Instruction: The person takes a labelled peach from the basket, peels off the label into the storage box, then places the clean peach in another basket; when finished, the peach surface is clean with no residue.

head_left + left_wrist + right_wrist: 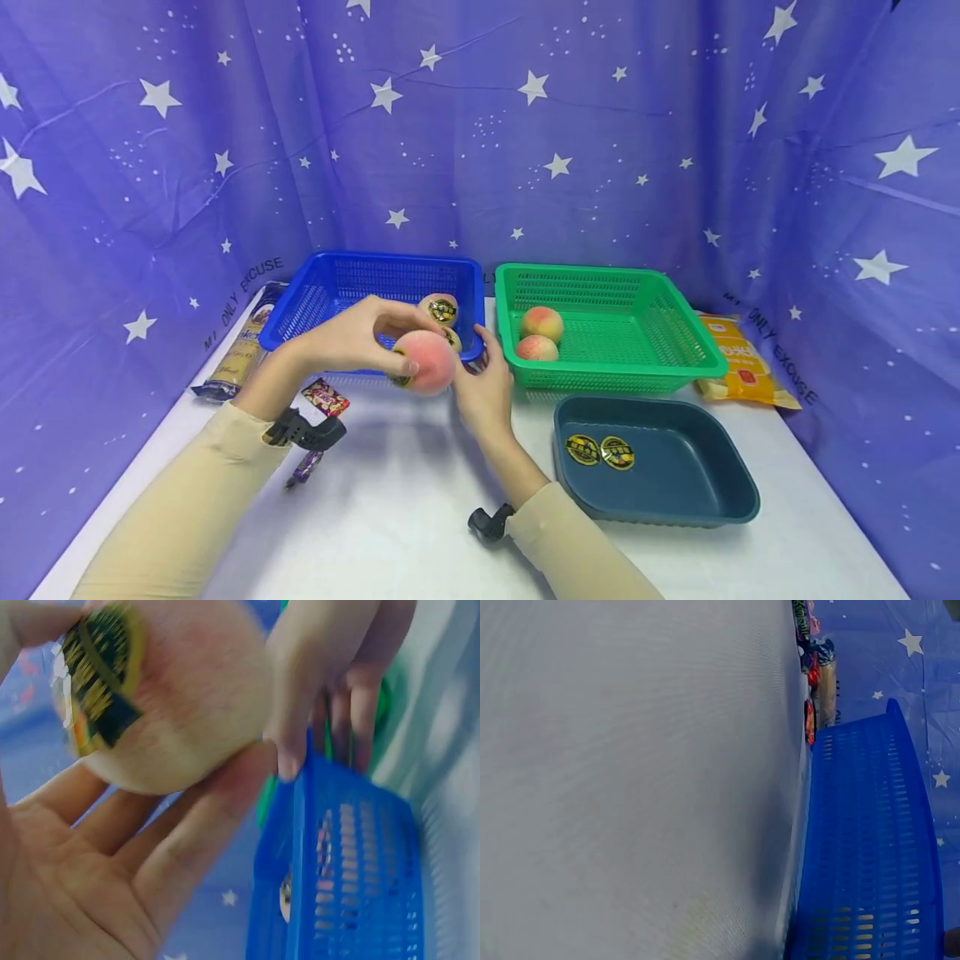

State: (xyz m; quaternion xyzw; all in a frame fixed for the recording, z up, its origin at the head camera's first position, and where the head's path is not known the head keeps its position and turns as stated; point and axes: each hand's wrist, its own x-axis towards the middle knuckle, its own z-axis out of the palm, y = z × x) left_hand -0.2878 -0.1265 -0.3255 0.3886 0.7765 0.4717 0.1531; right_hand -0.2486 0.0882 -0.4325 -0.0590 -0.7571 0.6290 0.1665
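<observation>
My left hand [360, 337] holds a pink peach [431, 363] above the front edge of the blue basket [300, 275]. A black and gold sticker [101, 671] is on the peach, beside the left thumb. My right hand [483, 392] grips the basket's front right corner, its thumb at the rim and its fingers along the outer side. Inside the blue basket, a stickered peach [438, 307] lies at the right, with another peach [452, 339] partly hidden in front of it. The right wrist view shows the basket's front wall [862, 825] and barely a fingertip.
A green basket [637, 367] with two peaches stands at the right. Before it is a dark blue tray [675, 467] with two stickers [617, 452] inside. Snack packs [243, 350] lie at the left, small wrappers [325, 397] near the left wrist, and an orange bag [742, 358] far right.
</observation>
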